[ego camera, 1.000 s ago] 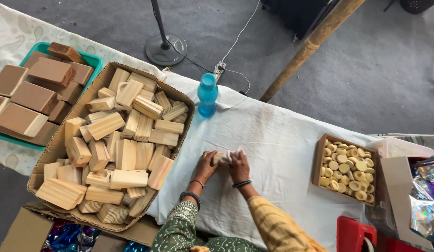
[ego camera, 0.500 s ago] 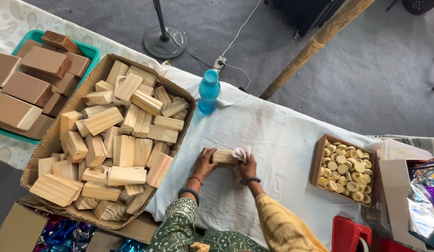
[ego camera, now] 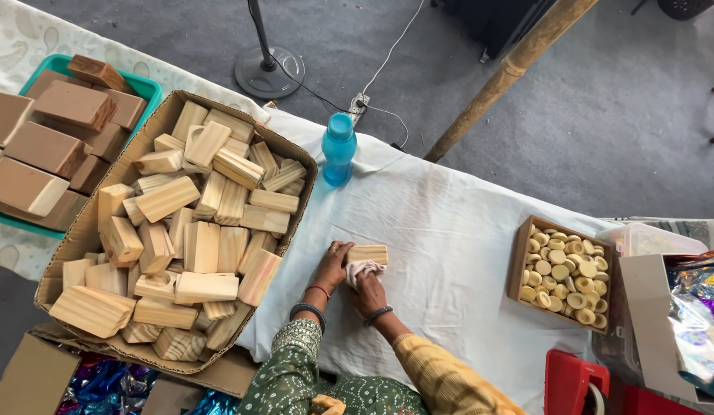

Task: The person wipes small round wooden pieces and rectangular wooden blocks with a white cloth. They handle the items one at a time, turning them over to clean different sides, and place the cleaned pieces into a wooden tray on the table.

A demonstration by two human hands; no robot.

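— Where's the block she's working on?

— The small wooden block lies on the white-clothed desk, at about 12 o'clock from her body, between her 2 hands. Its long axis runs 9 to 3 o'clock, almost level across the view.

— Which hand is nearer?

— Both touch it. The left hand sits at the block's 9 o'clock end, its grip closed around that end and steadying it. The right hand is at 6 o'clock from the block, just under it, its grip closed on a bunched pale cloth pressed against the block's near long side.

— Anything around it?

— A big cardboard box heaped with similar light wooden blocks lies at 9 o'clock, its corner just beside her left wrist. A blue bottle stands at 12 o'clock, apart from the block. At 3 o'clock, well apart, is a small wooden tray of round pale pieces. Far off at 10 o'clock, a teal tray holds darker brown blocks.

— Anything in the way?

— Nothing that I can see lies on the cloth right around the block.
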